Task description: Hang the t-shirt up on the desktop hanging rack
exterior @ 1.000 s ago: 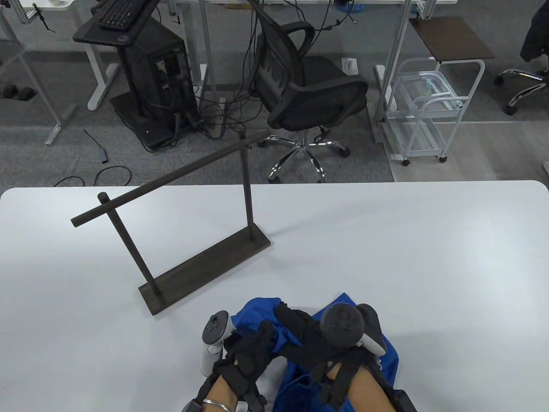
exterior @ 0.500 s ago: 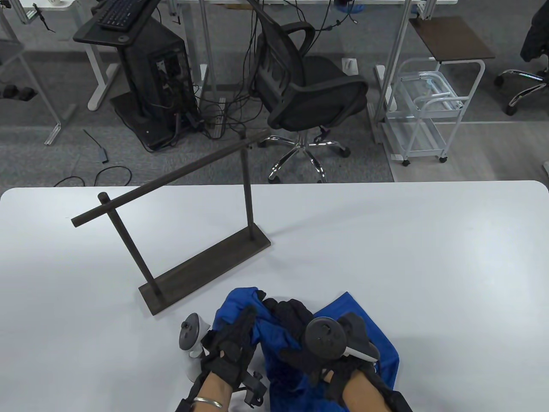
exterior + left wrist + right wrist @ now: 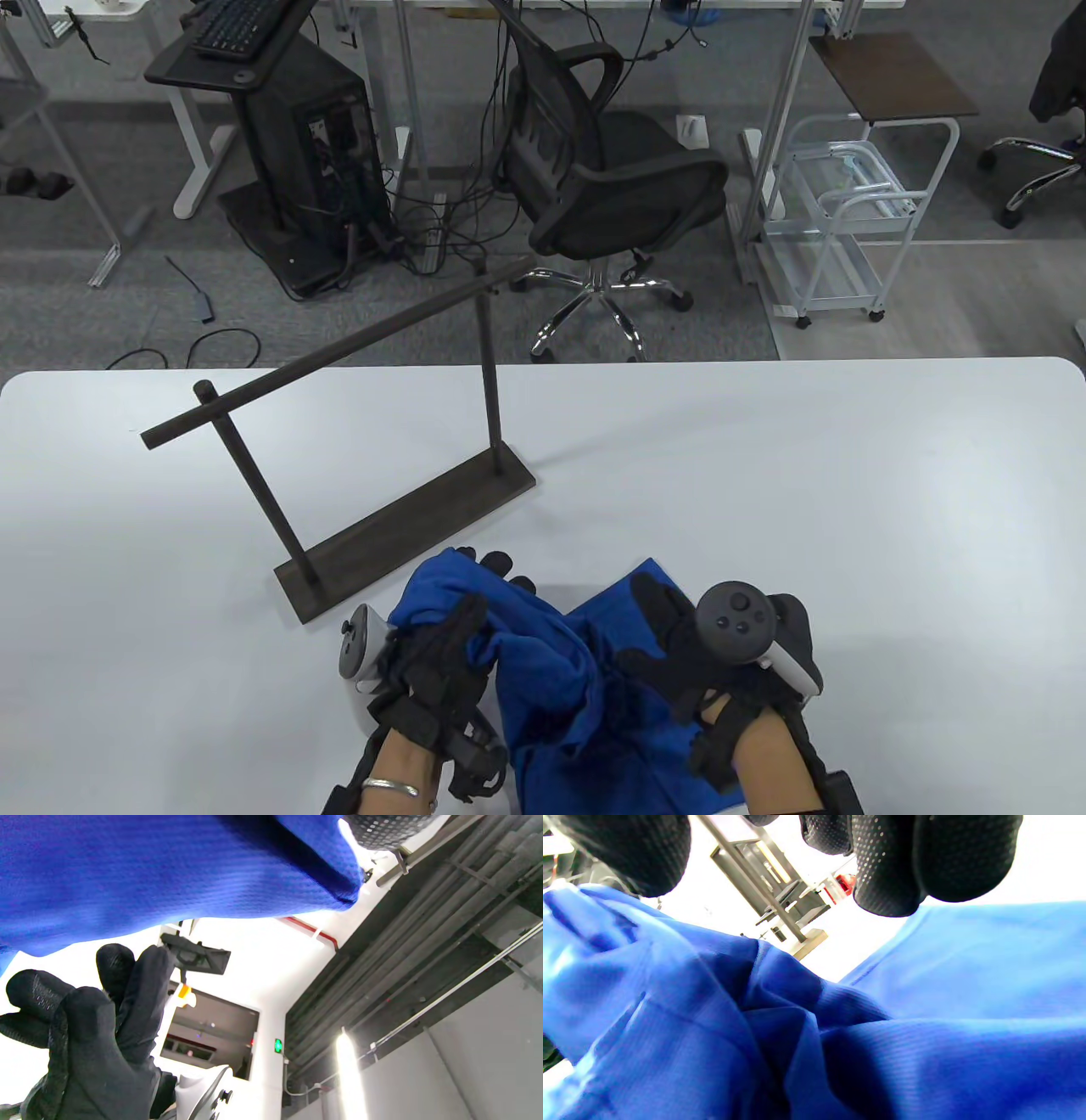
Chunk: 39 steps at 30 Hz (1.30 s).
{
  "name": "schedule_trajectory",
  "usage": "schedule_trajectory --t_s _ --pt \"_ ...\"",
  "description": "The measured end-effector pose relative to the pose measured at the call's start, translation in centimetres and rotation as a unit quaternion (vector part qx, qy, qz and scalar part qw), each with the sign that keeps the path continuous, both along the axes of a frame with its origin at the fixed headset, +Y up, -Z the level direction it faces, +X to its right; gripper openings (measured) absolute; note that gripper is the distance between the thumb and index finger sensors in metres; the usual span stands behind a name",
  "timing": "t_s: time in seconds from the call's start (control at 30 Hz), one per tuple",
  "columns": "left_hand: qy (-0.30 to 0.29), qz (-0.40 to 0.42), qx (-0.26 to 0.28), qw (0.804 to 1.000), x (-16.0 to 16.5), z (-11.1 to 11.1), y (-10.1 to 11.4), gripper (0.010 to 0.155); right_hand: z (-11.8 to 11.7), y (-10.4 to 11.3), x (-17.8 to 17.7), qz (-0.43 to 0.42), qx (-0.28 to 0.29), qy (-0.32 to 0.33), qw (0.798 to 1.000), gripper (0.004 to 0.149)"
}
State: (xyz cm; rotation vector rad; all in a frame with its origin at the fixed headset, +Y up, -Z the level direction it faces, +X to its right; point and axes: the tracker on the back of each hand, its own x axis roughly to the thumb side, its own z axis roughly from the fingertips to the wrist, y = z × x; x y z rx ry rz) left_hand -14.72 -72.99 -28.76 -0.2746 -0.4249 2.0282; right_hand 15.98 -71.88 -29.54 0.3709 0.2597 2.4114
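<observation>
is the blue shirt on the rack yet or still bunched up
Not on the rack, bunched. The blue t-shirt lies crumpled at the table's near edge with the left hand gripping it; the rack's bar is bare.

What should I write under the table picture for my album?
Two gloved hands lift a blue t-shirt beside a dark hanging rack.

I find no legible text, label, brand, number or sign in any of my three views. The blue t-shirt (image 3: 543, 671) shows plain fabric with no print or tag that I can read. The dark hanging rack (image 3: 399, 509) bears no marking. The tracker (image 3: 735, 624) on the right hand shows buttons only, no lettering I can make out. In the left wrist view a small green ceiling light (image 3: 278, 1045) is too blurred to read.
</observation>
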Motion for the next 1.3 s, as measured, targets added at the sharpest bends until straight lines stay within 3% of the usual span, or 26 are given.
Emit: schedule_trajectory --t_s 0.2,0.37,0.83,1.0,1.3 --pt "0.026 -0.095 0.039 0.994 0.1 -1.8 5.8 0.078 -0.5 -0.8 1.1 -0.012 -0.024 -0.012 1.0 0.079" --pt "0.06 -0.215 0.089 0.971 0.5 -2.8 11.7 0.075 -0.6 -1.0 1.5 -0.024 -0.025 -0.02 0.999 0.08" --pt "0.163 -0.431 0.213 0.862 0.1 -2.6 25.6 0.071 -1.0 -1.6 2.9 -0.046 -0.04 -0.042 0.997 0.076" --pt "0.248 -0.507 0.252 0.786 -0.8 -2.0 30.3 0.072 -1.1 -1.8 3.2 -0.046 -0.047 -0.047 0.997 0.076" --pt "0.296 -0.539 0.248 0.748 -2.8 -2.5 36.5 0.074 -1.4 -2.0 3.5 -0.053 -0.056 -0.05 0.996 0.075"
